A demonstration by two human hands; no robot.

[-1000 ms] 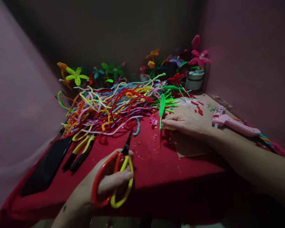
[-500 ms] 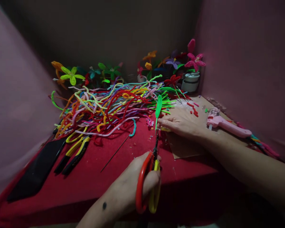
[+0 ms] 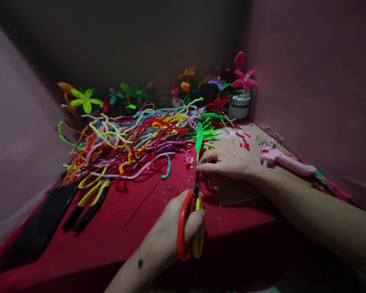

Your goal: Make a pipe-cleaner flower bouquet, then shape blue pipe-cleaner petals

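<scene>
My left hand is closed round the handles of a pair of scissors, one loop orange-red and the other yellow. The blades point away from me, up to the lower end of a green pipe-cleaner leaf. Fingertips of my right hand pinch the thin stem just below the leaf, which stands upright. Blade tips and stem end lie close together by the right fingers; whether they touch I cannot make out. A piece of brown cardboard lies under my right hand.
A heap of coloured pipe cleaners spreads across the red cloth. Pliers and a black flat case lie left, a thin rod nearer the middle. A pink glue gun rests right. Pipe-cleaner flowers stand behind.
The view has shifted slightly. The scissors' blades have come up nearer the right fingers, and their handles sit a little higher. My right hand still pinches the leaf's stem.
</scene>
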